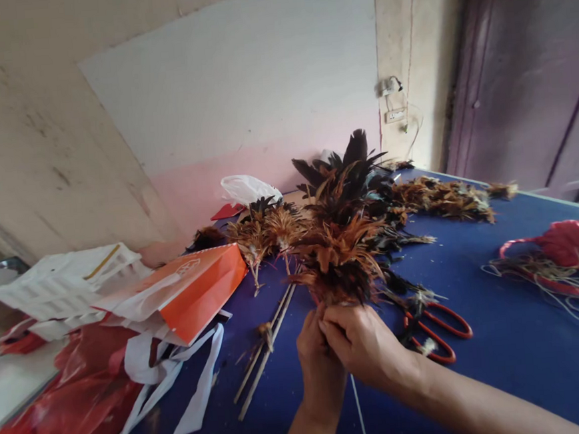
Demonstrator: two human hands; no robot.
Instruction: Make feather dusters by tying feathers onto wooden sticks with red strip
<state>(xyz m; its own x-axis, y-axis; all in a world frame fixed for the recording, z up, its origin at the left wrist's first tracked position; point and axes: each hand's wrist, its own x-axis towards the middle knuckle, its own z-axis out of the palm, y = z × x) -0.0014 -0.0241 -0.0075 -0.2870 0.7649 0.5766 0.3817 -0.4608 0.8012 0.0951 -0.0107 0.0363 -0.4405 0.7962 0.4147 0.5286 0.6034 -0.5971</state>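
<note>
A bushy feather duster of brown and black feathers stands upright in front of me, and both my hands are closed around its lower end. My left hand wraps the base from the left. Pressed against it, my right hand grips just under the lowest feathers. The part inside my fingers is hidden. Right of my hands lie red-handled scissors, their blades partly covered by dark feathers. Thin sticks rest on the blue table to the left. Behind them are smaller tied feather bunches.
Loose brown feathers are heaped at the back right. A pink plastic bundle and tangled string lie at the right. On the left are an orange-and-white bag, white strips, red plastic and a white rack.
</note>
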